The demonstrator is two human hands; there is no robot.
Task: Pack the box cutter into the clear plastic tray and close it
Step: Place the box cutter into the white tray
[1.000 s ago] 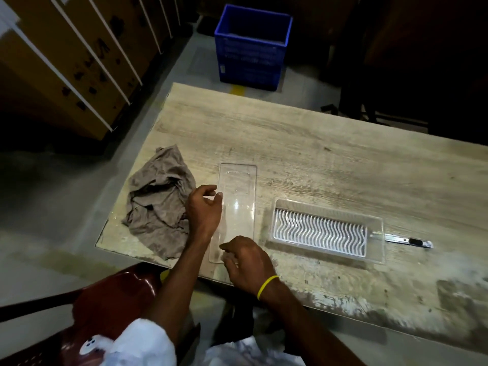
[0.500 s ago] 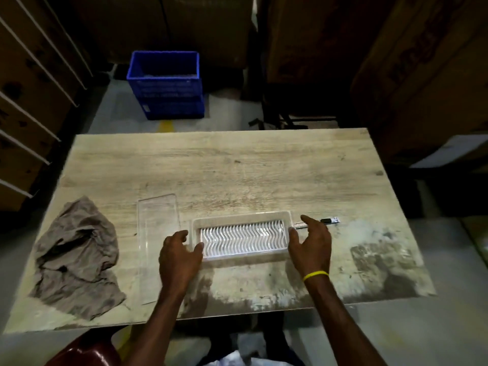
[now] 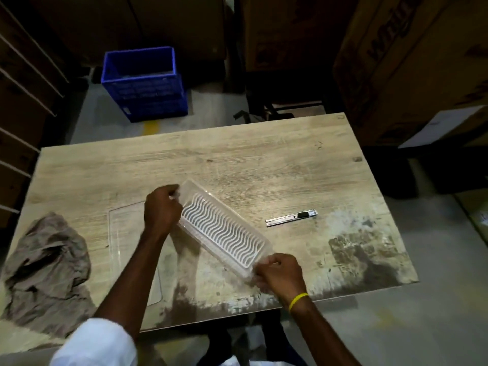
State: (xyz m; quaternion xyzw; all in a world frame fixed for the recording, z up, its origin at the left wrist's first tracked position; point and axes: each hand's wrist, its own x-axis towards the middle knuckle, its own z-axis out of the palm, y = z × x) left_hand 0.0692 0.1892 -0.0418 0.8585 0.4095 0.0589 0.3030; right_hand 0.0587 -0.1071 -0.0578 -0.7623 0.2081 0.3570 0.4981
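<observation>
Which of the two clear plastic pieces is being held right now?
The ribbed tray, gripped at both ends by the left hand and right hand; the flat lid lies untouched.

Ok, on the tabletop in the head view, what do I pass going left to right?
Crumpled grey cloth → flat clear lid → left hand gripping the tray's far end → clear plastic tray with its wavy insert → right hand gripping its near end → box cutter, lying alone on the table.
</observation>
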